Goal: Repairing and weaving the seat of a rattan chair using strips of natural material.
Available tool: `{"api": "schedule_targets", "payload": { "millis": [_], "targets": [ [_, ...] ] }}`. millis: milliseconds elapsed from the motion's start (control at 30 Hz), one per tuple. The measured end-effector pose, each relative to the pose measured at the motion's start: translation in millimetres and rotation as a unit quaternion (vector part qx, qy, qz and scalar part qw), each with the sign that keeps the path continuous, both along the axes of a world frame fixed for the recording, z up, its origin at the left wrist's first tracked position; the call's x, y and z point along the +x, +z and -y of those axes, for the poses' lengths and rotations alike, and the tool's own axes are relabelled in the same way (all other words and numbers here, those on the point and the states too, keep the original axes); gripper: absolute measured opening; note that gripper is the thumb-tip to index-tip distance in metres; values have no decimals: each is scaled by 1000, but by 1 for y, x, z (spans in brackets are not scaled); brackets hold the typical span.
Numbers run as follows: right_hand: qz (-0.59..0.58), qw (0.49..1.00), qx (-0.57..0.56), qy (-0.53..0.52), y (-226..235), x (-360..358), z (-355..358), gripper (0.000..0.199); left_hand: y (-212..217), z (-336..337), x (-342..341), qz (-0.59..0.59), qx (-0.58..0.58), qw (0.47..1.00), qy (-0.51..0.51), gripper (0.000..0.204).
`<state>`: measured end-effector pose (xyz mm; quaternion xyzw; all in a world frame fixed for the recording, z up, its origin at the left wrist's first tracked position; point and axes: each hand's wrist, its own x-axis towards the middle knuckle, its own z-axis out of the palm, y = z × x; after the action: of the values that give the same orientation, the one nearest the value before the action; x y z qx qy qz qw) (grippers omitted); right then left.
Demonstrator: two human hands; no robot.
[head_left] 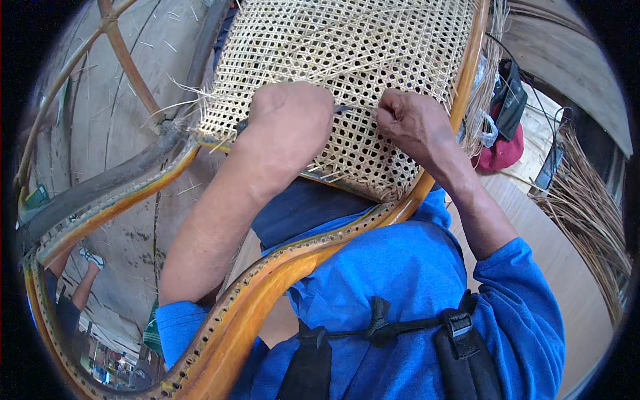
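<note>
A woven cane panel [360, 50] with an open hole pattern spans the curved wooden chair frame [267, 267]. My left hand [290, 113] is closed in a fist over the weave, around a dark tool [342, 108]. Its flat dark tip pokes out toward the right, and its dark end shows at the other side of the fist; the rest is hidden. Just right of that tip, my right hand [413, 123] is closed low over the panel, fingers pinched on a thin pale cane strand. Loose strand ends stick out along the panel's left edge.
Drilled holes line the frame's near curved rail, which crosses before my body. Bundles of cane strips [583, 200] lie at the right, beside a red cloth item [501, 150] and a black bag [510, 100]. Another person's foot [92, 259] shows at the left.
</note>
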<state>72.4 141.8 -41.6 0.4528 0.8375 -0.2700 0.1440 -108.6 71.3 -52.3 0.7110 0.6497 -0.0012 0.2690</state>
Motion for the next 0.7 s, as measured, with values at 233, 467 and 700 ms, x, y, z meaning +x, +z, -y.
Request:
{"api": "schedule_targets", "payload": {
  "millis": [233,467,700],
  "targets": [
    [19,1000,-13,-2,7,-8,-3,21,12,-15,8,-13,29,994,-101,15],
    [35,999,-29,17,-1,-5,-8,20,-8,-12,11,-16,-15,994,-106,17],
    [68,974,110,187,-18,-8,6,10,-13,-3,14,31,-50,997,41,36]
  ]
}}
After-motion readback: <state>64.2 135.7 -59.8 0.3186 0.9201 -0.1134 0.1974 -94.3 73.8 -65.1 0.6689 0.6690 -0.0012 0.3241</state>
